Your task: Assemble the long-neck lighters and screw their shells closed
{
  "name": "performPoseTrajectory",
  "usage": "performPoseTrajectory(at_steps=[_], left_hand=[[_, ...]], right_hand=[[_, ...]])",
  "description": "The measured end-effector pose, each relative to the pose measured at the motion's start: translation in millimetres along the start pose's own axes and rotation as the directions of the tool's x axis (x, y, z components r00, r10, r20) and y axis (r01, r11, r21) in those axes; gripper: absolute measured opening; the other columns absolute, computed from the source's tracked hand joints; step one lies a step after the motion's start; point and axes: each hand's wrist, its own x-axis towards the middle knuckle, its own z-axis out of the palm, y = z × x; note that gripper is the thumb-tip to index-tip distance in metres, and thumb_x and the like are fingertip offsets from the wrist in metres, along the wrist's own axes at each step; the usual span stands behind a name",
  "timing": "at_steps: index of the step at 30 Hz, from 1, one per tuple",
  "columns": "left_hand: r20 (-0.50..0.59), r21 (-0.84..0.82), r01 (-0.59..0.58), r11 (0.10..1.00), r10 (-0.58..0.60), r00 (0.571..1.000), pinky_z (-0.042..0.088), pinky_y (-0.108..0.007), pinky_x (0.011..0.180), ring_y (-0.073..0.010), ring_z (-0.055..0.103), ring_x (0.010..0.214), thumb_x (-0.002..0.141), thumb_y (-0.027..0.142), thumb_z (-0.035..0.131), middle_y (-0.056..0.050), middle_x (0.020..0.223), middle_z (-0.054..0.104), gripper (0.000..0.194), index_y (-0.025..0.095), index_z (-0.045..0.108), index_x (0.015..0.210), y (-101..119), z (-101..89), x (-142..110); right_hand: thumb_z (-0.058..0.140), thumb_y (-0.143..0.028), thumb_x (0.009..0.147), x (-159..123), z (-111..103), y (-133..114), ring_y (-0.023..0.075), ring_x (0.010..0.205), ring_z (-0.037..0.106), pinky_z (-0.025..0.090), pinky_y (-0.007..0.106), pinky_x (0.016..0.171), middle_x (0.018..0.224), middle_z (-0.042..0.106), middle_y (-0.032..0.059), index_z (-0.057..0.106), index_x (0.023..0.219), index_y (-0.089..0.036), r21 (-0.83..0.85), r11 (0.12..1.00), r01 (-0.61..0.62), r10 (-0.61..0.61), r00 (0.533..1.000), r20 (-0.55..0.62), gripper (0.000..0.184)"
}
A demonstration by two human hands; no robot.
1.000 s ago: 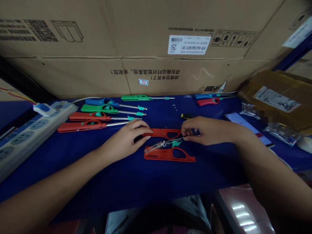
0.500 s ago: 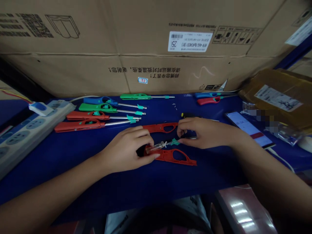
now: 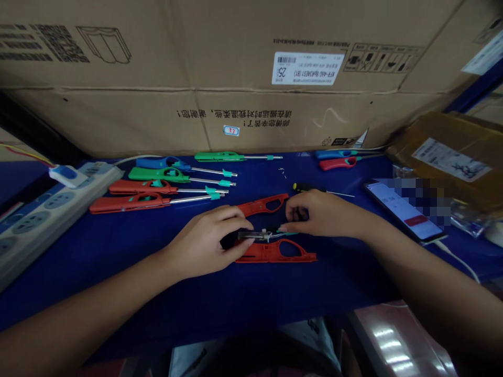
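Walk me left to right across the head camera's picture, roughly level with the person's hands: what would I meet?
White power strip → left hand → transparent fuel tank → right hand → smartphone.

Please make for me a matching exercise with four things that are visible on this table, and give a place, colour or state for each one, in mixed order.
Things
1. Tube
2. Screwdriver
3. Phone
4. Power strip

Descriptions
A. Screen lit, white cable at its near end
B. Toward the left edge of the picture, with a plug on it
C. Clear, between the thumb and fingers of the left hand
D. Black and yellow handle, lying just beyond the right hand

Pairs: 1-C, 2-D, 3-A, 4-B
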Motion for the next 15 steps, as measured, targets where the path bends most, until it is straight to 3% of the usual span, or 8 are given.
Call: performPoseTrajectory(at_steps=[6,9,15], left_hand=[[-0.191,0.137,0.048,0.989,-0.022,0.981,0.052,-0.041,0.092,-0.0231,0.061,0.103,0.098,0.026,0.057,-0.008,0.113,0.067,0.021,0.02,0.069,0.113,-14,2.6,5],[-0.178,0.108,0.072,0.992,-0.052,0.983,0.052,-0.044,0.096,-0.0242,0.061,0.109,0.098,0.027,0.057,-0.008,0.116,0.069,0.026,0.02,0.067,0.122,-23,4.3,6],[-0.158,-0.04,0.023,0.999,-0.029,0.987,0.057,-0.037,0.089,-0.0192,0.066,0.099,0.097,0.022,0.06,-0.005,0.105,0.07,0.024,0.022,0.07,0.118,-26,6.1,8]], right_hand=[[0.063,-0.043,0.091,5,5,1,0.011,0.056,0.051,0.035,0.026,0.054,0.066,0.064,0.0004,0.069,0.078,-0.019,0.052,0.997,-0.065,0.066,0.998,-0.013,0.029],[0.064,-0.043,0.091,4,4,1,0.011,0.056,0.05,0.036,0.026,0.054,0.066,0.063,-0.0001,0.067,0.078,-0.019,0.079,0.995,-0.061,0.061,0.998,0.003,0.027],[0.071,-0.045,0.087,-4,-5,-6,0.0118,0.061,0.056,0.04,0.025,0.054,0.075,0.067,-0.0001,0.068,0.094,-0.02,0.172,0.983,-0.06,0.04,0.992,0.118,0.027]])
